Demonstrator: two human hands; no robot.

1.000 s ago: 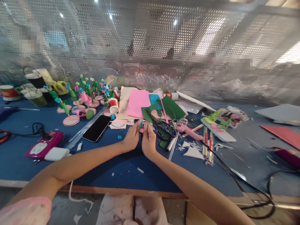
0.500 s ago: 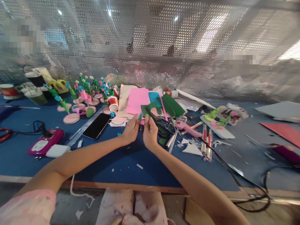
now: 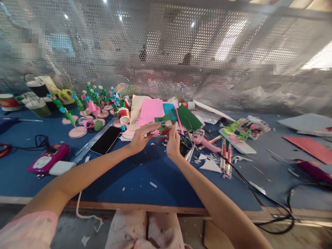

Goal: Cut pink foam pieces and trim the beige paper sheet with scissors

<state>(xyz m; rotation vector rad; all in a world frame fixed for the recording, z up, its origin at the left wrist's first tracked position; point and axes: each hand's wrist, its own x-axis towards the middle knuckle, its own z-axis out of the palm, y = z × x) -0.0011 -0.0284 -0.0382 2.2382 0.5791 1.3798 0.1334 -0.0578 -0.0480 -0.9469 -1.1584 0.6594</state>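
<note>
Above the table's middle, my left hand [image 3: 140, 139] pinches a small pink piece [image 3: 156, 132] between thumb and fingers; it looks like a scrap of foam or paper. My right hand [image 3: 172, 142] is close beside it, fingers curled and the tips partly smeared; what they hold, if anything, I cannot make out. Behind the hands lie a pink sheet [image 3: 151, 111] and green sheets [image 3: 190, 118]. Dark-handled scissors [image 3: 185, 143] are partly hidden behind my right hand.
Left stand several craft flowers on round pink bases [image 3: 77, 132], a black phone [image 3: 105, 140] and a purple power strip [image 3: 49, 159]. A pink glue gun [image 3: 206, 143], white scraps [image 3: 211, 165] and a black cable [image 3: 242, 174] lie right. A perforated metal screen [image 3: 166, 45] rises behind.
My hands, earlier together at the fingertips around the pink piece, have drawn slightly apart. The left fingers now stretch further out, and the right hand has turned. The view has shifted slightly.
</note>
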